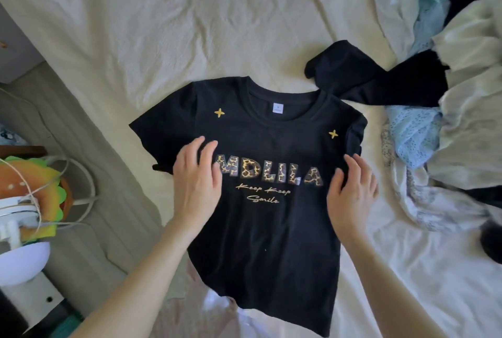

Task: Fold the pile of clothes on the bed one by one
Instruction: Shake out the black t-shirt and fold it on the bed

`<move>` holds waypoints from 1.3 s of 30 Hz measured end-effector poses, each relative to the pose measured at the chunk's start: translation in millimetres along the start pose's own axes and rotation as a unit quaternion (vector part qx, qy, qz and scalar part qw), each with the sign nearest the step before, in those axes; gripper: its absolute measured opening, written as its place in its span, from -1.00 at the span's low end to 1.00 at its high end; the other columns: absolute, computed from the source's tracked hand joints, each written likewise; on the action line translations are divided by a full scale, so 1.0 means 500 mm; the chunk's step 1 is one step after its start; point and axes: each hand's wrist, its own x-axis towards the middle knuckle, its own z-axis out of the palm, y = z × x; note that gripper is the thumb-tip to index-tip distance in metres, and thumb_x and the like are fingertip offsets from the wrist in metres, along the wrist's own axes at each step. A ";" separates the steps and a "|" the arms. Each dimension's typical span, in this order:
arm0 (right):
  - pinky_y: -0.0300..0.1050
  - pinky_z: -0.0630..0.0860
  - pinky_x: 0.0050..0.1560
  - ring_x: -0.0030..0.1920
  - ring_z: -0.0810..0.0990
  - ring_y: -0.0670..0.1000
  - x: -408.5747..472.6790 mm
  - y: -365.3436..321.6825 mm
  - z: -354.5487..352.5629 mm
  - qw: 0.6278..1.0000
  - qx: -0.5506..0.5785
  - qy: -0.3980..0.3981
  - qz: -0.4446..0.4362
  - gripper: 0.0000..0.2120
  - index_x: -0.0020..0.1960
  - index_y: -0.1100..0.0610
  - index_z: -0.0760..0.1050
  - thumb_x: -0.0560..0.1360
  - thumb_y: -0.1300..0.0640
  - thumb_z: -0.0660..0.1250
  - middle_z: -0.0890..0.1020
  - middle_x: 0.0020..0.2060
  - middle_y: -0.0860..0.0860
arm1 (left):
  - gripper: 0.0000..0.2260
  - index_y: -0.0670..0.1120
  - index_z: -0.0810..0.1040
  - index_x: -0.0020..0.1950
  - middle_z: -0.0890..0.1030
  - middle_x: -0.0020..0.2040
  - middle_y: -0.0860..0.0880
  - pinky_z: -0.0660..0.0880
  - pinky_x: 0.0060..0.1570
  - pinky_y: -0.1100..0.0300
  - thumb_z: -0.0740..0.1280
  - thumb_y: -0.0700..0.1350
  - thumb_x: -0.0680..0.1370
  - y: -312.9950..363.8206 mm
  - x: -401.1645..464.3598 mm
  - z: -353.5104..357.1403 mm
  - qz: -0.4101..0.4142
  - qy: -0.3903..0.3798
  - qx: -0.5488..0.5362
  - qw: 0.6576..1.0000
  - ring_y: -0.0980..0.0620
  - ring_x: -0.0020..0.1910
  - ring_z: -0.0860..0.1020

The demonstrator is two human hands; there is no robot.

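On a bed [163,25] with a cream sheet, we see a black printed T-shirt [271,229] lying face up near the bed's near edge. Our left hand [197,183] and right hand [351,191] rest on it, fingers straight, probably smoothing it. The clothes pile [448,93] crowds the right edge; bare sheet lies beyond.
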 end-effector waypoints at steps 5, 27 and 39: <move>-0.05 0.41 0.00 -0.01 0.49 0.05 0.066 0.083 -0.047 0.928 0.185 -0.109 0.303 -0.69 0.11 0.18 0.47 0.56 -0.05 0.21 0.52 -0.04 0.06 | -0.41 0.05 0.12 0.54 -0.02 0.57 -0.11 -0.08 0.33 -0.42 0.23 0.14 0.56 0.074 -0.019 0.083 0.086 -0.215 0.080 0.970 -0.23 0.53 -0.09; -0.15 0.51 -0.06 -0.18 0.59 -0.01 0.076 0.187 -0.065 0.656 0.541 -0.167 0.499 -0.78 0.13 0.05 0.52 0.54 -0.02 0.31 0.61 -0.15 0.00 | -0.33 0.19 -0.29 0.50 -0.41 0.50 0.00 -0.18 0.31 -0.42 0.00 0.33 0.54 0.101 0.018 0.115 0.014 -0.356 0.201 0.913 -0.16 0.47 -0.39; -0.43 0.34 -0.04 -0.09 0.44 -0.28 0.042 0.049 -0.065 0.963 0.263 0.066 -0.010 -0.85 0.00 0.20 0.60 0.47 0.33 0.31 0.51 -0.15 0.07 | -0.38 0.19 -0.25 0.51 -0.45 0.46 0.07 -0.31 0.33 -0.34 0.06 0.24 0.59 0.106 0.025 0.103 -0.018 -0.381 0.134 0.915 -0.09 0.46 -0.42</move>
